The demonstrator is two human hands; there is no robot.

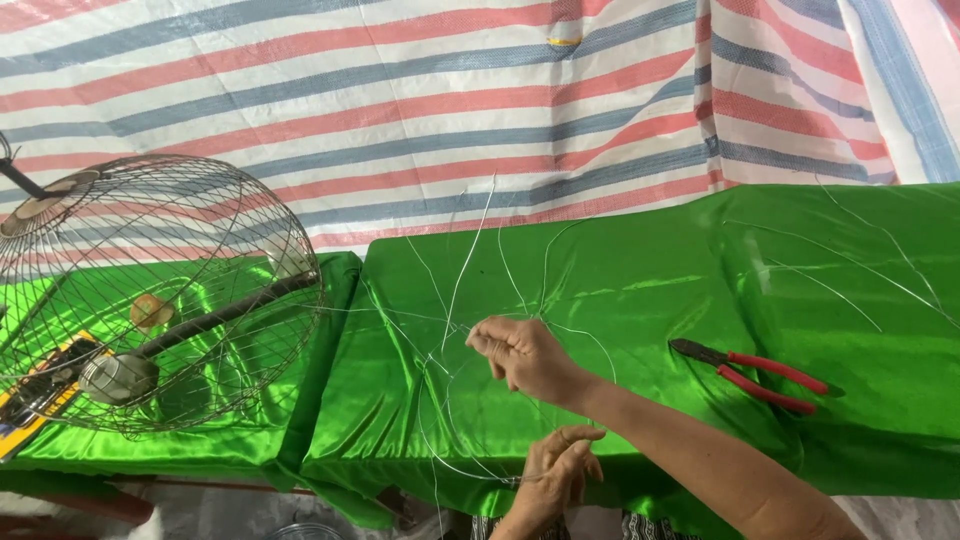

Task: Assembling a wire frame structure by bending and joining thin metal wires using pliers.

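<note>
1. The wires (462, 290) are thin, pale strands that meet in a knot-like junction near the middle of the desk (640, 300). From there they fan upward and out over the green cloth (600, 420).
2. The strands are hard to follow. Several fade against the shiny cloth, and how they cross at the junction cannot be made out.
3. The right hand (522, 355) lies at that junction, its forearm coming in from the lower right. Its fingers are curled nearly closed and pinch the wires between thumb and fingertips.
4. The left hand (552, 475) is below it, at the near edge of the desk, partly cut off by the bottom of the view. Its fingers are bent loosely together around a curved strand that loops up to the right hand. How firm the grip is cannot be told.
5. Red-handled pliers (760, 375) lie flat on the cloth to the right of the right hand, apart from it, with the jaws pointing left.
6. More loose strands (850, 270) run across the right part of the desk.
7. A round wire cage (150, 290) stands at the left on a second green-covered surface, cut off by the frame edge.
8. A striped tarp (450, 100) hangs behind.
</note>
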